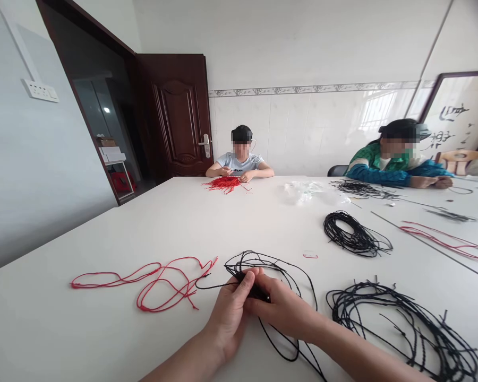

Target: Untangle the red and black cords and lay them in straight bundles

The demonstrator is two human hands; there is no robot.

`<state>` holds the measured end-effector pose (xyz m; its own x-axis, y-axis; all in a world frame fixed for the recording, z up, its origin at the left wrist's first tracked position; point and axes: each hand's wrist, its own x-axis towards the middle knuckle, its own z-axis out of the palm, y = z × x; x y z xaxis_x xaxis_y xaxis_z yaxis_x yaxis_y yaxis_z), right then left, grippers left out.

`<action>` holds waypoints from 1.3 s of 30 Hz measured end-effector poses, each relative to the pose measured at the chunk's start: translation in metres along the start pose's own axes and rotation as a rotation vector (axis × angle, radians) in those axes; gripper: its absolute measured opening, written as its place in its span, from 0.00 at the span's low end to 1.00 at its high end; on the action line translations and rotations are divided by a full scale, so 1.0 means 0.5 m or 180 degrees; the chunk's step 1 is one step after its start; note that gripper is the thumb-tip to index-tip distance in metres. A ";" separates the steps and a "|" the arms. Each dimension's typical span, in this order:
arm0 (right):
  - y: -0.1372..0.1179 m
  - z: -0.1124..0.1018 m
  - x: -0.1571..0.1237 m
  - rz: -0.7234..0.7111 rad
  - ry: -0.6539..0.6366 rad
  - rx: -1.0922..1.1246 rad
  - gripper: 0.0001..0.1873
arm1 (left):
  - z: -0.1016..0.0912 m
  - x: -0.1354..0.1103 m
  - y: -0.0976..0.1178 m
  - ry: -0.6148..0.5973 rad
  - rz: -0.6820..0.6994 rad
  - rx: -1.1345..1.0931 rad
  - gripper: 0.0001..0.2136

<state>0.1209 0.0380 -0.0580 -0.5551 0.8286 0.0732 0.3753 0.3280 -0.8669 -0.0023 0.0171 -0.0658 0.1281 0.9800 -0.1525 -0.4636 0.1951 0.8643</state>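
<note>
A bundle of black cords (258,293) is gathered between my two hands, just above the white table (115,334). My left hand (233,305) is closed round it, thumb lying on top. From the other side my right hand (276,300) grips the same bundle, its fingers meeting the left ones. Loose loops of the cord spread out beyond the hands and hang down under my right wrist. Left of my hands lie red cords (163,281) in open loops; one black end reaches over to them. The fingertips underneath are hidden.
Right of my arm lies a big coil of black cord (402,318), with a smaller black coil (348,233) behind it. Farther back are clear plastic bags (305,191), red cords (446,236) and a red bundle (225,183). Two people sit across the table, handling cords.
</note>
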 end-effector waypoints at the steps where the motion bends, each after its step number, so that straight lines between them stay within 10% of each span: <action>1: 0.001 0.000 0.001 -0.0040 0.0010 0.0000 0.06 | 0.000 0.001 0.000 0.0001 -0.0010 -0.0037 0.14; 22: 0.025 -0.002 0.018 0.0182 0.0651 0.0687 0.10 | -0.008 0.004 0.011 0.0161 -0.0359 -0.1018 0.14; 29: 0.023 -0.004 0.019 -0.0044 0.0303 0.0985 0.09 | -0.006 0.005 0.005 0.0129 -0.0378 -0.0811 0.15; 39: 0.021 -0.021 0.018 0.0660 0.0539 0.2009 0.15 | 0.001 0.015 0.012 0.0176 -0.0453 -0.0923 0.10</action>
<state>0.1274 0.0538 -0.0613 -0.3753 0.9221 -0.0938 -0.0719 -0.1299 -0.9889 -0.0039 0.0256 -0.0614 0.1653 0.9412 -0.2946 -0.6759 0.3257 0.6612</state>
